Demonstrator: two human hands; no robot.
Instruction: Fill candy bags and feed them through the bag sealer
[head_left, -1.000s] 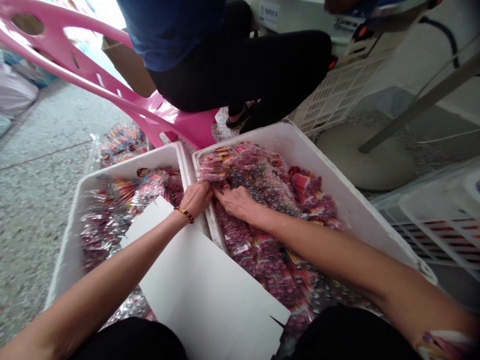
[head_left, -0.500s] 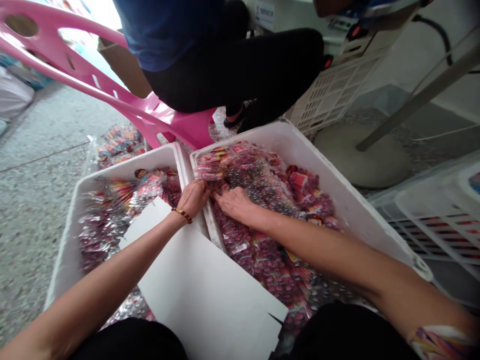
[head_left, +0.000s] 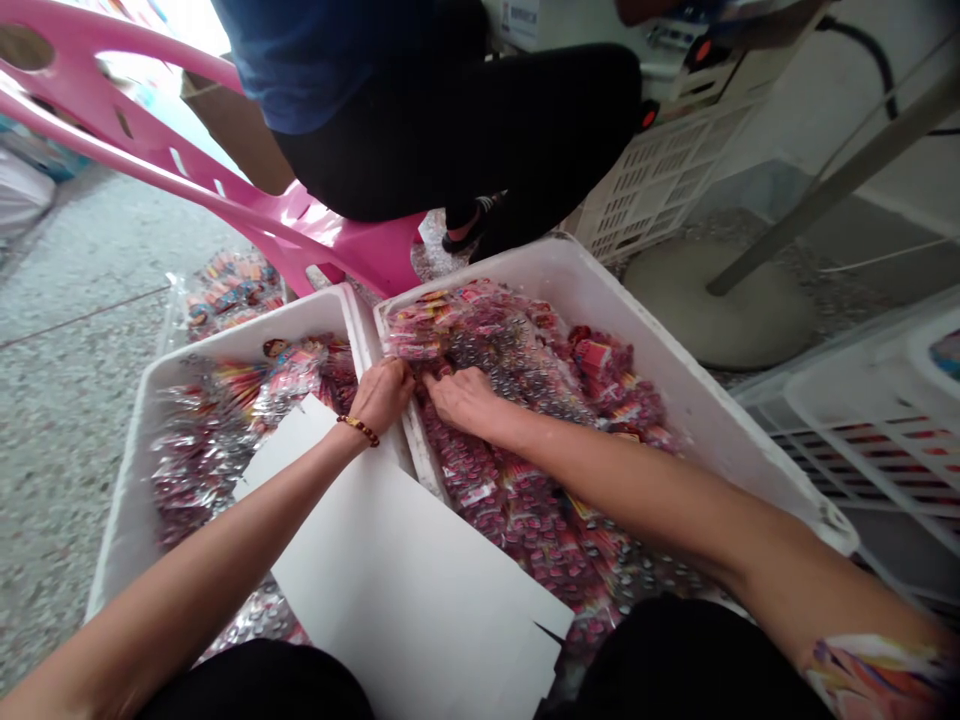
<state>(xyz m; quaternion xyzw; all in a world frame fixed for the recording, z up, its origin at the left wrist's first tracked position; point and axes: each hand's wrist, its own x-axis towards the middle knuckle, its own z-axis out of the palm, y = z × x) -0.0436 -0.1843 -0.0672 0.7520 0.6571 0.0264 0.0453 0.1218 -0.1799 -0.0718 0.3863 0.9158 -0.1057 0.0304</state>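
Observation:
My left hand, with a beaded bracelet on its wrist, is closed at the rim where two white bins meet. Whatever its fingers pinch is too small to make out. Just right of it, my right hand reaches into the right bin, its fingers bent and closed among clear plastic packets with pink and red printed figures. The packets hide some fingertips. Similar packets fill the left bin. A white cardboard sheet lies under my left forearm, across the left bin and partly over the right one.
Beyond the bins, a person in dark trousers sits on a pink plastic chair. To the right are a pole with a round base and a white slotted basket. Another bag of packets stands behind the left bin.
The view has shifted slightly, so everything sits a little to the left. Both hands stay at the same spot by the shared rim, with only slight finger movement.

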